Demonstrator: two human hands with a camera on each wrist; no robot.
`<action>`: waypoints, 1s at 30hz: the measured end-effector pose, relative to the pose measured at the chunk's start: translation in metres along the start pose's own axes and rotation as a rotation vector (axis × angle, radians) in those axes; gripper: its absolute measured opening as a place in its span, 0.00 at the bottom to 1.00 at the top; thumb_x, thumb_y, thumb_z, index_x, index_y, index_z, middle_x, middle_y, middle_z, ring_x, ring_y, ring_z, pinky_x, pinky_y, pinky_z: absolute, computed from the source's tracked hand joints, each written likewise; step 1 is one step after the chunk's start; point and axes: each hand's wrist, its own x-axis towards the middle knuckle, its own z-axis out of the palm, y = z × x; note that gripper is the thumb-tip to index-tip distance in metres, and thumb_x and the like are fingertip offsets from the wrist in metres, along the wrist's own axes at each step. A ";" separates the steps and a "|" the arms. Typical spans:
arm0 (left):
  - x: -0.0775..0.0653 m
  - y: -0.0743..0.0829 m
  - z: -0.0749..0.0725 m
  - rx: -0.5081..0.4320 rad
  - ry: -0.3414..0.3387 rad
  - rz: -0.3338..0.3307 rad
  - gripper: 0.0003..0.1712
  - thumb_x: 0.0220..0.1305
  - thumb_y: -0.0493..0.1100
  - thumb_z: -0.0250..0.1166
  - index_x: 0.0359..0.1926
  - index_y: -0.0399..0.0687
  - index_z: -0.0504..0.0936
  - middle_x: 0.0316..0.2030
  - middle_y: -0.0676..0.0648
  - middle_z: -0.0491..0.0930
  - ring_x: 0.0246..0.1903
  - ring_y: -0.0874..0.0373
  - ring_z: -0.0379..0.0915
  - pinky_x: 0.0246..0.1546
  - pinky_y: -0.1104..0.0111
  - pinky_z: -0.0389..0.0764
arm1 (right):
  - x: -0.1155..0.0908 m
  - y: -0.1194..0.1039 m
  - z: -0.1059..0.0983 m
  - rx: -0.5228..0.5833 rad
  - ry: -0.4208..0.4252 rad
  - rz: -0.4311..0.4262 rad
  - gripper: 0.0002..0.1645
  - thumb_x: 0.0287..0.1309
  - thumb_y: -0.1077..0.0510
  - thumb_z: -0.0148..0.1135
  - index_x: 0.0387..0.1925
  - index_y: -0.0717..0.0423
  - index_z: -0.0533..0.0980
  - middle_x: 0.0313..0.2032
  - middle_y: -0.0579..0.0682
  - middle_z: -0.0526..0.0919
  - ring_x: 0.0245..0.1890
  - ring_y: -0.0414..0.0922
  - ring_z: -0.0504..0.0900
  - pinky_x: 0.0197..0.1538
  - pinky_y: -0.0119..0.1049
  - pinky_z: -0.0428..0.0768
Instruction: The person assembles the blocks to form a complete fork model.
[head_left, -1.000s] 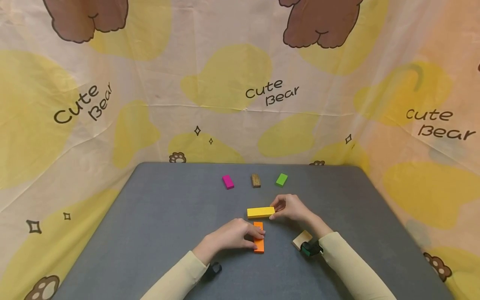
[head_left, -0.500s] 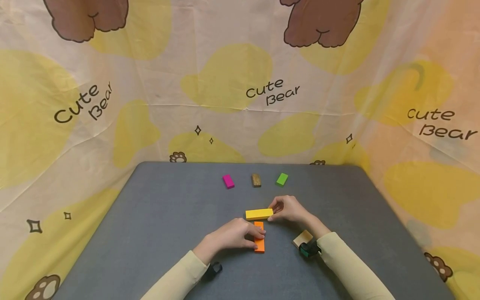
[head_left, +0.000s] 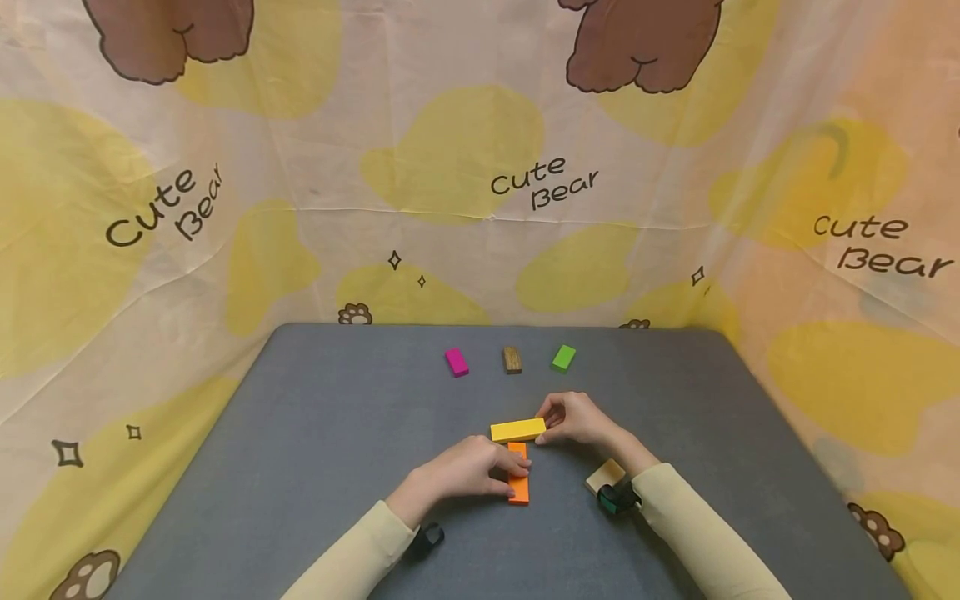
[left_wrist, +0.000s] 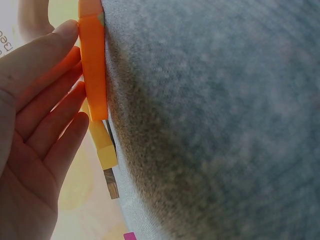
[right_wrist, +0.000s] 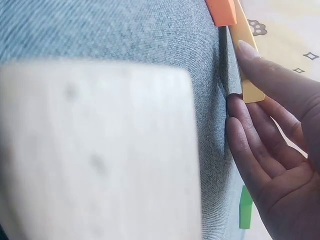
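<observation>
Backdrop (head_left: 442, 154): "Cute Bear" cloth.
Table (head_left: 337, 400): grey, beneath my hands.
My left hand (head_left: 467, 468): pinching the orange block (head_left: 518, 492), thumb to fingers.
My right hand (head_left: 582, 418): gripping the yellow block (head_left: 517, 431) by its right end.
Yellow block: crosswise at the orange block's far end; whether they touch, I can't tell.
Pale block (head_left: 604, 475): right of the orange block, partly hidden.
Magenta block (head_left: 457, 362), brown block (head_left: 512, 360), green block (head_left: 564, 358): in a row farther off.

Gry tbl (head_left: 352, 417) | far: mag (head_left: 457, 362), brn (head_left: 512, 360), grn blks (head_left: 564, 358) | nr: org blk (head_left: 518, 492), pale blk (head_left: 603, 476) | ylw blk (head_left: 517, 431): contact unclear
</observation>
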 end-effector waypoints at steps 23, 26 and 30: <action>0.000 0.000 0.000 0.009 0.012 0.015 0.20 0.60 0.50 0.68 0.54 0.58 0.83 0.52 0.61 0.83 0.55 0.73 0.77 0.57 0.73 0.77 | -0.001 -0.001 0.000 -0.044 -0.045 -0.054 0.19 0.41 0.50 0.78 0.35 0.47 0.79 0.36 0.45 0.85 0.35 0.38 0.80 0.43 0.26 0.81; 0.000 0.000 0.000 -0.001 0.009 0.012 0.20 0.60 0.50 0.68 0.54 0.58 0.83 0.53 0.61 0.83 0.55 0.73 0.77 0.57 0.73 0.77 | -0.001 -0.002 -0.001 -0.047 -0.050 -0.052 0.19 0.40 0.50 0.79 0.35 0.48 0.79 0.35 0.44 0.85 0.35 0.38 0.79 0.43 0.25 0.80; -0.001 -0.001 0.000 -0.014 0.009 0.010 0.20 0.60 0.50 0.68 0.54 0.58 0.83 0.53 0.61 0.83 0.55 0.73 0.77 0.57 0.73 0.77 | 0.000 -0.002 0.000 -0.055 -0.061 -0.052 0.19 0.40 0.50 0.79 0.34 0.47 0.79 0.35 0.44 0.84 0.36 0.38 0.79 0.43 0.27 0.80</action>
